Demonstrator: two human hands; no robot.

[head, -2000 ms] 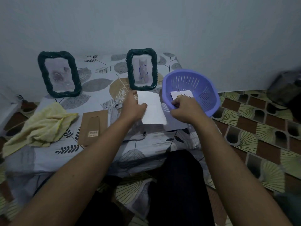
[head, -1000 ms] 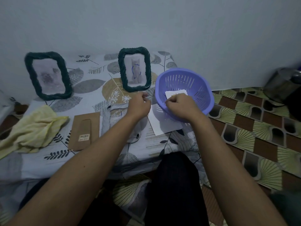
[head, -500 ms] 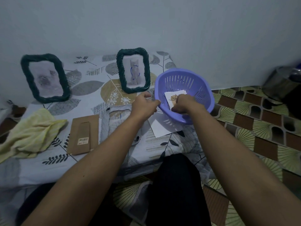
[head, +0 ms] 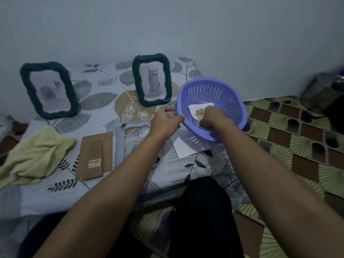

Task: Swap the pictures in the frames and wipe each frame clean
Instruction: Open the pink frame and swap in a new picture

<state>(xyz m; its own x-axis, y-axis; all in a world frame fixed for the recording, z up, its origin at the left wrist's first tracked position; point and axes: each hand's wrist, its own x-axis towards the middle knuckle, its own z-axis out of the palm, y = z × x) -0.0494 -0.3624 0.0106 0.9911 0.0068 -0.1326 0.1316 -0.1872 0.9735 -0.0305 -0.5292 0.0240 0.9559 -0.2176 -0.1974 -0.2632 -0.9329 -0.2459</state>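
Note:
Two dark green woven frames stand against the wall: the left frame (head: 49, 90) with a blurry grey picture, the right frame (head: 151, 80) with a cat picture. A purple basket (head: 236, 101) sits tilted at the table's right edge, and my left hand (head: 164, 121) grips its near rim. My right hand (head: 214, 118) is inside the basket, its curled fingers on a small white picture (head: 197, 110) with a leaf drawing. A third frame (head: 130, 138) lies flat in front of me, next to a brown backing board (head: 94, 155). A white sheet (head: 183, 147) lies partly under the basket.
A yellow cloth (head: 33, 157) lies crumpled at the left. The low table carries a leaf-print cover (head: 104, 101). To the right, a metal pot (head: 323, 92) stands on the patterned floor mat (head: 290, 146). My dark-clothed knee is below the table's edge.
My left hand let go of the white sheet, which now lies on the table, and took the basket's rim. My right hand reached deeper into the basket onto the leaf picture.

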